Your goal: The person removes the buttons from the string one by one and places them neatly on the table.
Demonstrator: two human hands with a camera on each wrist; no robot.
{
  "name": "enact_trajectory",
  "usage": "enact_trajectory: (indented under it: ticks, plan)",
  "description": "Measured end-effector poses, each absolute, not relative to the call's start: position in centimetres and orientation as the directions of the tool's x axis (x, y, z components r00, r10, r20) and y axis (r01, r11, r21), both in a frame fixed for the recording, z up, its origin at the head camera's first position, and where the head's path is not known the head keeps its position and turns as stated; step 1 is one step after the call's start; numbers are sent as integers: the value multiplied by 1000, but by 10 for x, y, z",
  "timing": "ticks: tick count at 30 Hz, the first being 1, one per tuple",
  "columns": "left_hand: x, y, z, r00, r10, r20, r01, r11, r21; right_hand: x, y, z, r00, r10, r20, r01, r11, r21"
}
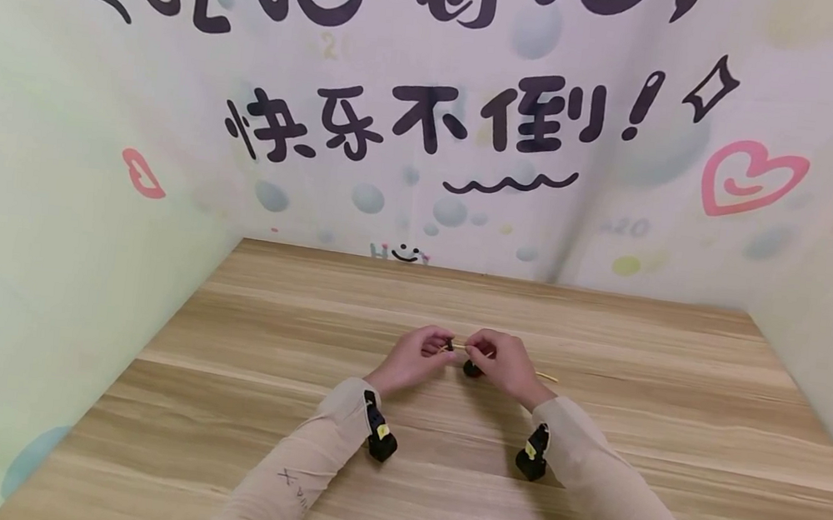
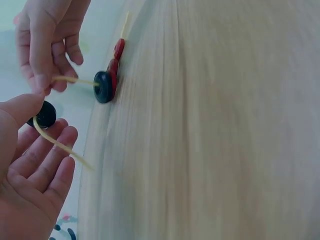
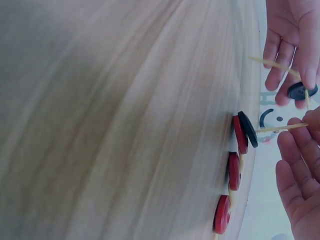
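Left wrist: left hand [image 2: 31,172] pinches round black plastic-looking button [image 2: 47,115]; beside it, right hand [image 2: 44,40] pinches thin yellow cord [image 2: 69,79]. Seemingly mid-threading; next likely calls for pulling through.

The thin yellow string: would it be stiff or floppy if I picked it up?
Probably bendy: the thin yellow string curves beyond the round black button in the left hand. It may be slightly springy, since its loose end sticks out. It's likely light, being so thin.
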State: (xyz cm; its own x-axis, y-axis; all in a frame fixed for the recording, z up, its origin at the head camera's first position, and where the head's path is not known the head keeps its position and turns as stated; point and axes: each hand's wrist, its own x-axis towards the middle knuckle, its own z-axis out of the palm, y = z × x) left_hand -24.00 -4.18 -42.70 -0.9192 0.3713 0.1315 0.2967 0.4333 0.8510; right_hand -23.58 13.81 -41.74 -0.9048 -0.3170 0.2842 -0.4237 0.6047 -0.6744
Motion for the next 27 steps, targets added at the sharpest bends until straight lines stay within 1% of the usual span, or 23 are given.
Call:
enact_trajectory:
  ticks: [7, 14, 27]
  plan:
    - [-242, -57, -426, -926, 352, 135, 294, 452, 842, -235, 142, -418, -905, -319, 282, -424, 613, -667]
    - [-245, -68, -426, -936, 329, 122, 272, 460, 845, -233, 145, -419, -920, -298, 255, -391, 636, -665]
    - [-248, -89, -421, -941, 320, 109, 261, 480, 838, -231, 149, -422, -914, -330, 236, -401, 637, -659]
